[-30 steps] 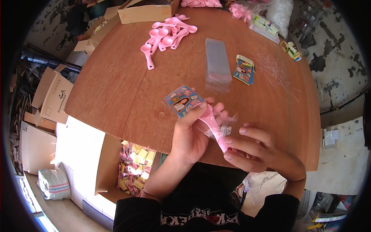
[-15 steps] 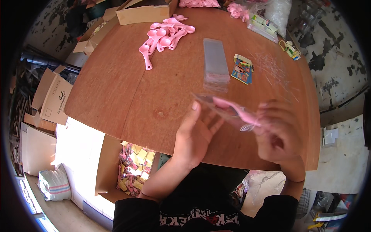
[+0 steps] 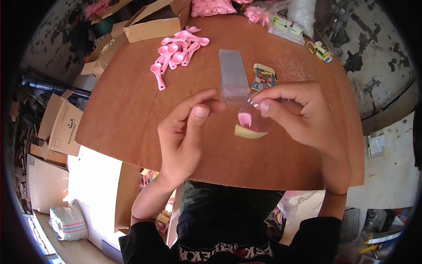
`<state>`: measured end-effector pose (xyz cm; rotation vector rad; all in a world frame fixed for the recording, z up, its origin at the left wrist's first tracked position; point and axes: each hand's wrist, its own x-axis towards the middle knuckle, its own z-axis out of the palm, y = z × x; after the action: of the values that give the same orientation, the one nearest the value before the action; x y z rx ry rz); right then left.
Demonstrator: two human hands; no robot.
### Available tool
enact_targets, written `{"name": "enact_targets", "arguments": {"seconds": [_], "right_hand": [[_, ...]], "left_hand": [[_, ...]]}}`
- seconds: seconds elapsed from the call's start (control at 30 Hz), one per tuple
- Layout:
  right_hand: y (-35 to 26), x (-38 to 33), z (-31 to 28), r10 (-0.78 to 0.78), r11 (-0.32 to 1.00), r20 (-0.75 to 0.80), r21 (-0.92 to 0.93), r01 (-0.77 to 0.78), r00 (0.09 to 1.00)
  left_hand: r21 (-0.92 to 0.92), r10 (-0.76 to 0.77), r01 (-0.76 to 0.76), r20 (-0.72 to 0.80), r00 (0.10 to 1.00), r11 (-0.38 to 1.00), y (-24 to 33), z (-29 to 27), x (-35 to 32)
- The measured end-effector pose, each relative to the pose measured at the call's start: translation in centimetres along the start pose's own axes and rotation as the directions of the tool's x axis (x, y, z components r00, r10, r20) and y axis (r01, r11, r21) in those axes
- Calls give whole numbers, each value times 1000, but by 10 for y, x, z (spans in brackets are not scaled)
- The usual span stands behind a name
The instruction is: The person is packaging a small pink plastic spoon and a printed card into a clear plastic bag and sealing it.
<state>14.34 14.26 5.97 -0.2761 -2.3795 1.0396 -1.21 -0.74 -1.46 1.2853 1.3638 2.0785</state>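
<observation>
One right hand [image 3: 301,112] pinches clear plastic bag [image 3: 259,115] near top, pink spoon [image 3: 245,119] inside; left hand [image 3: 182,127] empty, half-curled; firm pinch advisable.

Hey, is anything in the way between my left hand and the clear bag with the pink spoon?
Nothing visible: between your left hand and that bag, pinched in your right hand, only tabletop shows.

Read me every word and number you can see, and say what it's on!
I won't copy wording, but here's where it is:
Left cardboard box: dark lettering and a logo.
Black shirt: white lettering, upside down.
Blue cards: print too small to read.
Clear packet: no readable words.
</observation>
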Motion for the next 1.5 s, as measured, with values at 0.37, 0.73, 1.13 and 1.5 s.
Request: {"name": "enact_targets", "arguments": {"seconds": [0.37, 0.73, 1.13, 1.5], "right_hand": [[1, -13, 23, -137, 989, -63, 42, 140, 989], [1, -17, 19, -496, 652, 8, -657, 378, 868], [27, -15, 6, 146, 852, -345, 520, 59, 927], [235, 0, -117, 400, 665, -514, -406, -626, 758]], "left_hand": [[33, -193, 190, 143, 971, 981, 10, 15, 2], [508, -92, -155, 429, 899, 847, 32, 22, 13], [148, -26, -7, 218, 976, 989, 6, 18, -4], [-105, -50, 48, -14, 999, 993, 1, 22, 2]]}}
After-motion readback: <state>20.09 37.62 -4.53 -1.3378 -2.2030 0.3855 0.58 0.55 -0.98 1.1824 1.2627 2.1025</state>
